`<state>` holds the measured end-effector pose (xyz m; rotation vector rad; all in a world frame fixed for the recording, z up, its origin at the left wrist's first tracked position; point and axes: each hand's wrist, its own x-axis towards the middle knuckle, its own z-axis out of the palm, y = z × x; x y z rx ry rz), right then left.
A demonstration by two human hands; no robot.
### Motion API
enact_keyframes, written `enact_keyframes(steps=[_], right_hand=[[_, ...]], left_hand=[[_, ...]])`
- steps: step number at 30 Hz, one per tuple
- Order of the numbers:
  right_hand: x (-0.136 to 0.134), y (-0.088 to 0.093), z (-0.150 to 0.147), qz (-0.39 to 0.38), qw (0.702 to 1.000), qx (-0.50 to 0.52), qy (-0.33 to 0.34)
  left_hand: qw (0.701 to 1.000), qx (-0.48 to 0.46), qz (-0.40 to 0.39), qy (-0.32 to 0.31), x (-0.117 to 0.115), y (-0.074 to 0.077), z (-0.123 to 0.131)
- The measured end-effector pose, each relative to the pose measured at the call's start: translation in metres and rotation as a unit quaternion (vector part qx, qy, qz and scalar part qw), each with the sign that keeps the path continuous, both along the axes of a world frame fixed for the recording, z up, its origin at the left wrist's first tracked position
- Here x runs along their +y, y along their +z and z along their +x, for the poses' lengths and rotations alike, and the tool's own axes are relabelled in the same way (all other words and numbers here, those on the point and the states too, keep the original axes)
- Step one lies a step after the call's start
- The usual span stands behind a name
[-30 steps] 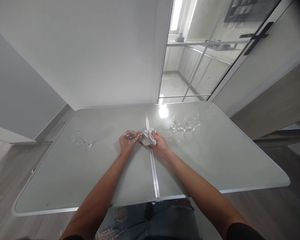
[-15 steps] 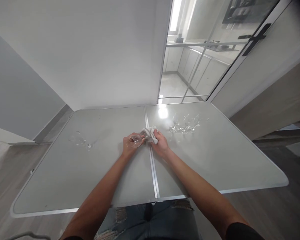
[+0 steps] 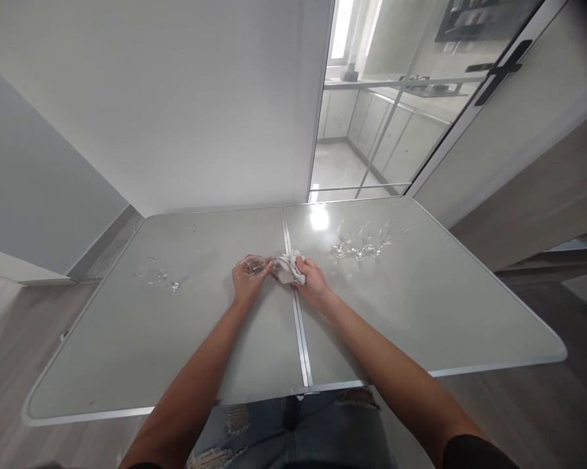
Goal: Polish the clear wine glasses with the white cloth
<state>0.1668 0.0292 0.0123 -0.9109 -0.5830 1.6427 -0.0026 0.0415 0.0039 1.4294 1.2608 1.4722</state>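
My left hand (image 3: 247, 281) is closed round the bowl of a clear wine glass (image 3: 253, 265), which lies sideways with its stem end toward the right. In my right hand (image 3: 314, 280) is a crumpled white cloth (image 3: 288, 267), pinched between thumb and fingers. The cloth meets the foot end of the glass and hides it. Both hands are above the middle of the table, close to its metal seam.
Several clear stemmed glasses (image 3: 359, 247) stand on the right half of the grey table (image 3: 395, 312). Further clear glassware (image 3: 159, 275) is on the left half. A pale wall (image 3: 215, 130) and a glazed door (image 3: 386, 130) border the far edge.
My left hand and the glass have shifted slightly left, and the glass has turned in the hand. The cloth has moved a little left and bunched differently in my right hand.
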Motion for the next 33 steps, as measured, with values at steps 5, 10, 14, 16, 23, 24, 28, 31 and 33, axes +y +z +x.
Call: enact_keyframes(steps=[5,10,14,16,23,24,28,31,33], right_hand=[[0.0,0.0,-0.002,0.024,0.999,0.009,-0.028],[-0.001,-0.001,-0.005,0.028,0.999,-0.012,0.015],[-0.002,-0.003,-0.01,0.069,0.997,-0.007,-0.041],[-0.002,-0.004,-0.011,0.076,0.996,-0.028,-0.038],[0.0,-0.001,-0.002,0.054,0.996,-0.067,-0.02],[0.001,0.0,0.0,0.054,0.995,-0.073,-0.036],[0.004,0.0,0.01,0.074,0.98,-0.167,-0.083],[0.002,0.001,0.013,0.141,0.935,-0.315,-0.087],[-0.001,0.004,0.014,0.206,0.892,-0.395,-0.08]], left_hand=[[0.997,0.013,-0.014,-0.076,-0.001,0.0,0.001],[1.0,-0.02,0.013,0.01,0.002,-0.001,0.001],[1.0,0.011,-0.013,-0.027,0.002,-0.001,0.002],[0.999,0.01,-0.014,-0.027,0.002,-0.001,0.002],[0.997,-0.069,0.014,0.044,0.007,0.0,0.002],[0.996,-0.07,0.018,0.052,0.008,0.0,0.002],[0.998,-0.047,-0.004,0.045,0.007,-0.001,0.001],[0.999,-0.027,-0.041,0.013,0.008,-0.005,0.0],[0.998,-0.039,-0.051,0.011,0.01,-0.007,0.0]])
